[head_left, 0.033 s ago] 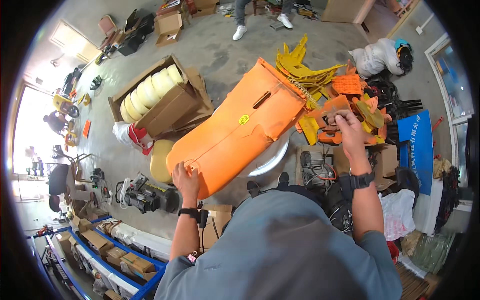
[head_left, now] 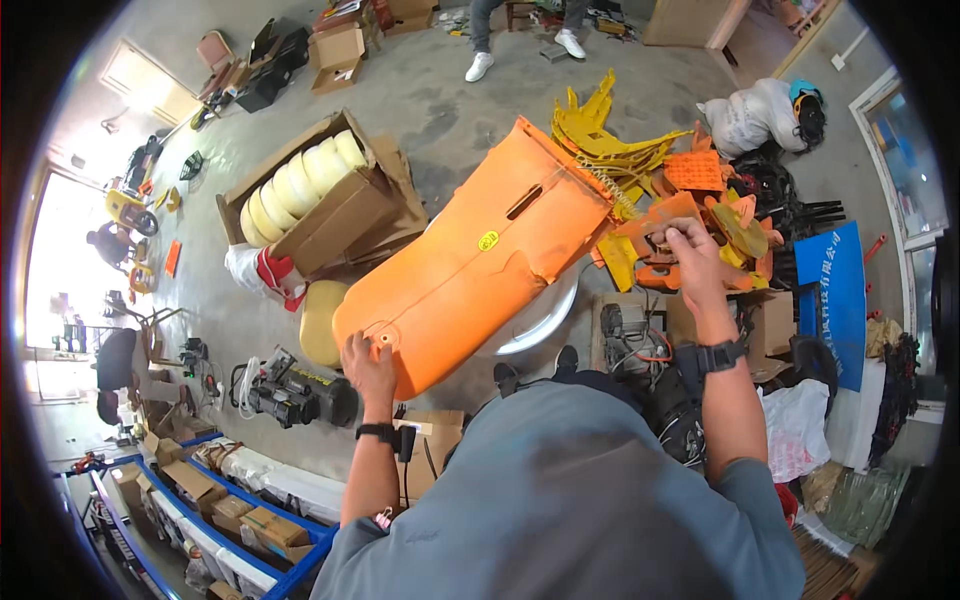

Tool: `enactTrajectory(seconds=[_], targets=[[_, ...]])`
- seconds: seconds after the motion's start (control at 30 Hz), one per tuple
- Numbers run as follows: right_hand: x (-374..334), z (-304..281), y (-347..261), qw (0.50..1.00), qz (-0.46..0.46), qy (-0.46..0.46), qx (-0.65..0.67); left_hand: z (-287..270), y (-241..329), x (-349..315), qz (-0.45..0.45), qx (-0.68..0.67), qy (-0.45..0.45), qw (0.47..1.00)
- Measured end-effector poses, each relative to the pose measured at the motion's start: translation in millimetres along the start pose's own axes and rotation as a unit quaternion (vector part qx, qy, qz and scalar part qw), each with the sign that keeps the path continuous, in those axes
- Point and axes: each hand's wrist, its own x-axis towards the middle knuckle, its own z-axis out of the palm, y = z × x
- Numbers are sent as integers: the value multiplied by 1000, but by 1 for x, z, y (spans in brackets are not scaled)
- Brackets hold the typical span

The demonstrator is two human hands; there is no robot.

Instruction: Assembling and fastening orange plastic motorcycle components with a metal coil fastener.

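A long orange plastic cover lies slantwise in front of me, with a slot, a small yellow oval label and a round hole near its lower left end. My left hand rests on that end, fingers apart and touching the surface beside the hole. To the right of the cover, my right hand is raised above a pile of orange and yellow plastic pieces. Its fingertips are pinched together; whatever they hold is too small to make out. Under the cover, the rim of a white round object shows.
A carton of cream-coloured rolls stands at left, near a black machine. Yellow plastic parts are heaped beyond the cover. A grey motor-like unit and a blue printed sheet lie right. Another person's legs appear at the far side.
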Motion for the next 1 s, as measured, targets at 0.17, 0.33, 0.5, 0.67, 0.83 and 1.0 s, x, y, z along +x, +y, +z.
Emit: enactTrajectory(seconds=[0.17,0.33,0.5,0.67,0.83,1.0], targets=[[47,16,28,990,-29,0,-137,4,-31,-24,-98,-75,38,992],[100,23,46,973,87,5,-212,23,-36,-25,-214,-149,-83,962],[167,24,82,985,165,2,-45,30,-29,-12,-250,-114,-78,958],[234,35,141,981,111,-66,-146,24,-14,-2,-328,-249,-94,906],[275,29,191,951,212,-174,-145,22,15,8,-407,-237,-81,878],[298,45,231,919,145,-262,-256,18,18,14,-404,-281,-99,865]])
